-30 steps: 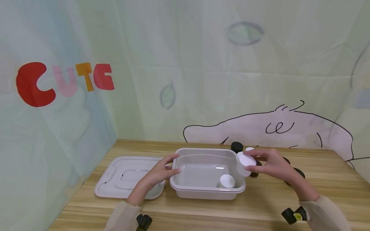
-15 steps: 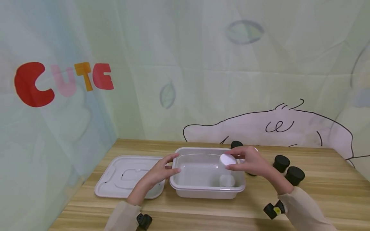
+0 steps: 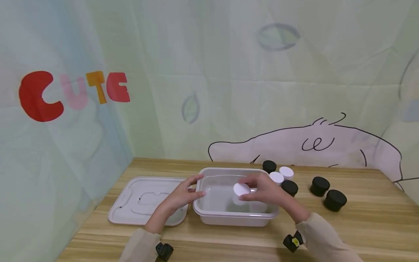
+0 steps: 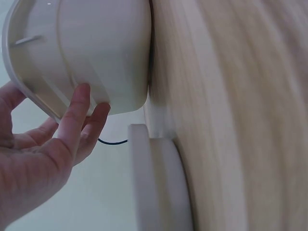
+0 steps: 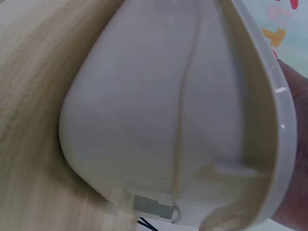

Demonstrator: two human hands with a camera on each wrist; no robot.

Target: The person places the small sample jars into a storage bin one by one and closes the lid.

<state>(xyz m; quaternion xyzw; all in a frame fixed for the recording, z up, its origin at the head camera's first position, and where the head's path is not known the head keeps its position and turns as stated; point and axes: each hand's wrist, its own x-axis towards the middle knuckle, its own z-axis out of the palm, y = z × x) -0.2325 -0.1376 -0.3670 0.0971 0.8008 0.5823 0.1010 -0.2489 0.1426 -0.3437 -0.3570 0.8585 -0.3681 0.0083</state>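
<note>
In the head view a pale plastic box (image 3: 235, 215) stands in the middle of the wooden table. My left hand (image 3: 181, 194) grips its left rim; the left wrist view has fingers (image 4: 77, 108) against the outer wall. Over the inside of the box, my right hand (image 3: 266, 189) pinches a small round jar with a white lid (image 3: 241, 189) between thumb and fingers. Another white jar (image 3: 258, 207) sits in the box's near right corner, partly covered by my right hand. In the right wrist view the box's wall (image 5: 130, 110) hides most of that hand.
A pale flat lid (image 3: 124, 209) lies left of the box. Two white-lidded jars (image 3: 286, 173) and two black ones (image 3: 269, 166) stand close behind and right of it. Farther right are two more black jars (image 3: 335, 200). A printed cloth (image 3: 229, 91) hangs behind the table.
My right hand has carried the white-lidded jar leftward from outside the box's right rim to over its interior, and lower. My left hand has stayed on the left rim.
</note>
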